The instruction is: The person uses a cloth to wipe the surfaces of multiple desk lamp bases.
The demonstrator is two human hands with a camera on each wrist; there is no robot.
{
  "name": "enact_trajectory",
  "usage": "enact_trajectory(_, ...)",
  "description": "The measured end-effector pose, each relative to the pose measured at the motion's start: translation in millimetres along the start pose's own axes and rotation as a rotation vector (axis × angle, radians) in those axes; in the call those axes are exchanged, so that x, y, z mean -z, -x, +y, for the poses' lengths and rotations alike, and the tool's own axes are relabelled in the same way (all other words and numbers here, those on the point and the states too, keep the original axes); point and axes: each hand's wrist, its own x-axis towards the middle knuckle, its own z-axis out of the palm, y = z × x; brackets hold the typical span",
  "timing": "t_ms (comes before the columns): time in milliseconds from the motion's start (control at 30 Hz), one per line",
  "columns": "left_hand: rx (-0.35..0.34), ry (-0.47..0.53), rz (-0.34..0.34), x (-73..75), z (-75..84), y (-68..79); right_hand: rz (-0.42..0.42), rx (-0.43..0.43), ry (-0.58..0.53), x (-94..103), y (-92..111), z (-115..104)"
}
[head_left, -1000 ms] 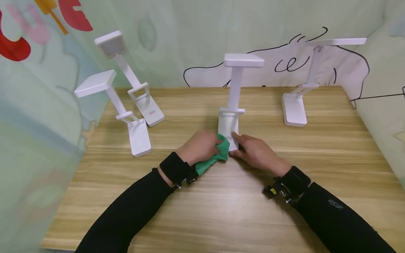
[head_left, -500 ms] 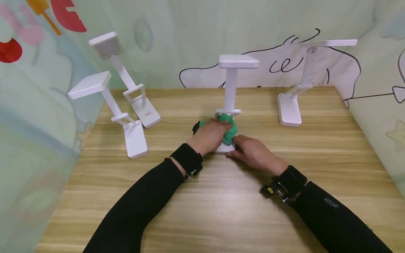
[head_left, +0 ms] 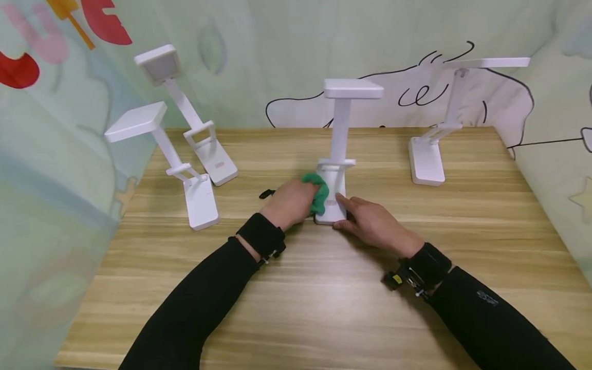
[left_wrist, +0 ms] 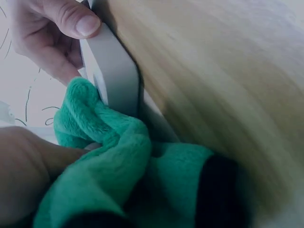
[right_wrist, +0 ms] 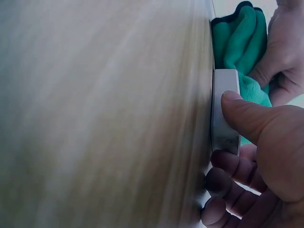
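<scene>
A white desk lamp (head_left: 341, 128) stands upright in the middle of the table, its square head over its base. Bunched in my left hand (head_left: 292, 202) is a green cloth with dark edging (left_wrist: 102, 166), which lies against the left side of the lamp's base. My right hand (head_left: 376, 223) grips the front right corner of that base; the thumb (right_wrist: 242, 111) presses on its front face and the fingers curl by its side. A dark smudge shows low on that face in the right wrist view. The cloth partly hides the left fingers.
Two more white desk lamps, a nearer one (head_left: 201, 203) and a farther one (head_left: 217, 162), stand at the left. Another lamp (head_left: 426, 162) stands at the back right. A printed curtain (head_left: 259, 61) hangs behind the wooden table (head_left: 324, 318).
My left hand moved the cloth up over the lamp's base, then back left to its side edge. The right hand stays on the base's corner. The view shifted slightly.
</scene>
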Motion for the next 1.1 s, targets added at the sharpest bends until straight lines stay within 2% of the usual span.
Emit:
enact_trajectory(133, 0.065, 0.022, 0.011, -3.8, -4.9, 3.4, -0.002, -0.011, -0.001, -0.4, 1.0, 0.3)
enact_trajectory(267, 0.131, 0.060, 0.019, -4.0, -7.2, -0.1, -0.005, -0.012, -0.008, -0.1, 0.7, 0.5)
enact_trajectory(367, 0.098, 0.080, 0.050, -2.9, -5.9, -7.1, -0.009, -0.009, -0.016, 0.4, 0.6, 0.7)
enact_trajectory(500, -0.013, 0.035, 0.090, -3.3, -5.2, -16.8, -0.017, -0.007, -0.019, 1.4, 0.6, 1.1)
enact_trajectory(633, -0.030, 0.049, 0.056, -4.4, -8.7, -19.3, -0.017, -0.013, -0.014, 2.1, 1.8, 1.4)
enact_trajectory(800, 0.017, 0.143, -0.006, -4.8, -11.7, -15.2, -0.019, -0.022, -0.008, 1.2, 3.1, 2.4)
enact_trajectory(967, 0.058, 0.164, 0.039, -4.0, -9.7, -7.2, -0.014, -0.023, -0.010, 0.3, 1.8, 2.1)
enact_trajectory(1100, 0.115, 0.173, 0.061, -2.9, -8.2, 4.7, -0.029, -0.030, -0.008, 2.1, 0.0, 4.3)
